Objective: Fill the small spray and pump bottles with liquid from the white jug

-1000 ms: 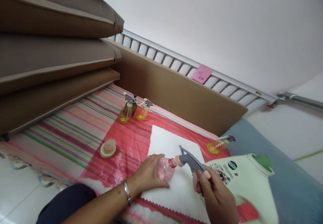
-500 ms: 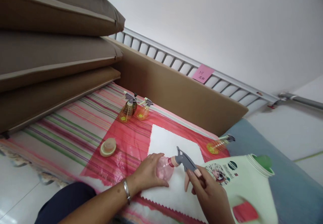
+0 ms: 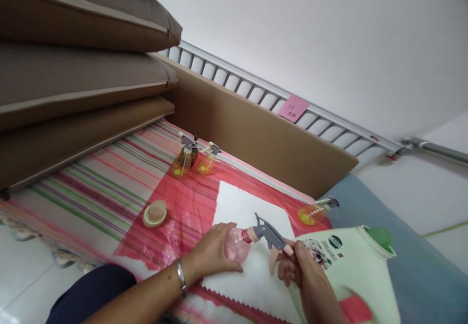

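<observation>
A clear pink spray bottle (image 3: 239,248) lies tilted over a white zigzag-edged cloth (image 3: 252,204), with its grey trigger head (image 3: 268,231) pointing right. My left hand (image 3: 214,251), a silver bangle on its wrist, is wrapped round the bottle's body. At the head's far end, the thumb and fingers of my right hand (image 3: 305,270) pinch the pale pink nozzle tip. The peach trigger hangs free beside those fingers. Just right of that hand rests a large pale green jug (image 3: 365,256) with an uncapped mouth.
A cream and peach cap (image 3: 155,213) lies left on red plastic sheeting (image 3: 183,192). Several spray bottles (image 3: 206,163) stand at the back, and a yellow one (image 3: 310,213) lies to the right. Stacked cushions (image 3: 84,70) rise at left; a brown board (image 3: 248,124) borders the back.
My right hand has turned and shifted its fingers at the nozzle, opening the grip away from the trigger. My left hand keeps hold of the bottle, nearly still.
</observation>
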`<state>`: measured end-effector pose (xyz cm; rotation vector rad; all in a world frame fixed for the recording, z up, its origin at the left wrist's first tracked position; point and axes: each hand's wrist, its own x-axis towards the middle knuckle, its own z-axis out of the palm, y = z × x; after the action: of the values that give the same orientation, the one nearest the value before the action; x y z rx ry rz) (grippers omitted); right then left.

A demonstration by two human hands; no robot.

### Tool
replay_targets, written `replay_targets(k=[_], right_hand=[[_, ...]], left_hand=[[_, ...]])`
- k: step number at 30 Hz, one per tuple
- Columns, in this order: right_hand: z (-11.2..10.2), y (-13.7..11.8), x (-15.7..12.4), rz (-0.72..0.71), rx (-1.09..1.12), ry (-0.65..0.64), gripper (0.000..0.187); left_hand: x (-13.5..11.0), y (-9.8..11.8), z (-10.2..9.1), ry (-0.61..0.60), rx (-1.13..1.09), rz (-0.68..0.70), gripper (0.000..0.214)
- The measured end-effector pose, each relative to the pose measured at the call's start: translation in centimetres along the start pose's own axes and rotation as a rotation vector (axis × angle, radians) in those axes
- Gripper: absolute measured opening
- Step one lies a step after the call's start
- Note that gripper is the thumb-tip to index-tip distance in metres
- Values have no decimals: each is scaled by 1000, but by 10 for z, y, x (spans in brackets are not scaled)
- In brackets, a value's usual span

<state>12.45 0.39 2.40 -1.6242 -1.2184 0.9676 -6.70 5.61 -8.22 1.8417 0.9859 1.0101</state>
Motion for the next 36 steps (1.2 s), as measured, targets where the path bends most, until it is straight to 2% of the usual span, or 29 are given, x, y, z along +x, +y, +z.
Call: replay_targets(k=[2,3,7,11,14,16,20,26,31,36], right_hand=[[4,12,7,24,166,-65,33],[8,16,10,16,182,-101,28],[17,18,19,-32,71,-190,17],[19,2,27,-140,-46,-261,22],[21,-6,33,-170,-10,-348,32],[23,-5,35,-200,26,-336,35],[27,6,34,-292,-37,-246,40],[29,22,31,-255,16,-202,47],[29,25,36,-217,-91,-244,43],[32,21,35,-227,-191,-195,41]], left_hand=[[0,-1,1,2,3,4,96],[-1,-1,1,3,3,5,96],[-1,-2,1,6,-2,7,96],[0,-2,0,-9,-12,0,98],[0,-2,0,-10,-10,-11,97],[0,-1,0,-11,-8,-12,98],[0,3,-2,-17,-6,-22,99],[1,6,-4,-44,15,-32,97],[1,3,-2,-40,15,-27,95],[0,0,0,-35,15,-19,96]])
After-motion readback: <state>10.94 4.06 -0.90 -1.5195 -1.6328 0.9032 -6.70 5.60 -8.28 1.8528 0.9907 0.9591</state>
